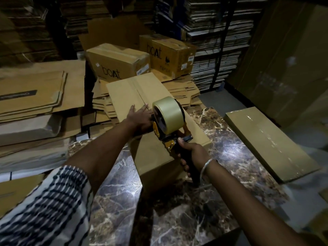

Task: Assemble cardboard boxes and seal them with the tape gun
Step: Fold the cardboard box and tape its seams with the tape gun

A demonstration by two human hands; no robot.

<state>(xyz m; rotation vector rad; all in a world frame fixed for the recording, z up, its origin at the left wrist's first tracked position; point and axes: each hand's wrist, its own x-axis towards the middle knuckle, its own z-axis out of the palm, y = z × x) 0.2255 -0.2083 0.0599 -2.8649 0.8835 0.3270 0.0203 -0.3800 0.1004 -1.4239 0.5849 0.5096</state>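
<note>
A long cardboard box (pixel 127 93) stands on the marble table (pixel 177 210), its top flaps closed along a centre seam. My left hand (pixel 139 115) presses flat on the top flaps beside the seam, fingers straight. My right hand (pixel 190 155) grips the black handle of a yellow and black tape gun (pixel 168 121) carrying a roll of clear tape. The gun sits on the box top near the seam, just behind my left hand. Whether tape lies along the seam I cannot tell.
A flat taped box (pixel 266 142) lies on the table to the right. Stacks of flattened cartons (pixel 35 96) fill the left. Two printed boxes (pixel 120 63) stand behind on more flattened cardboard. Shelves of cardboard sheets (pixel 218 41) line the back.
</note>
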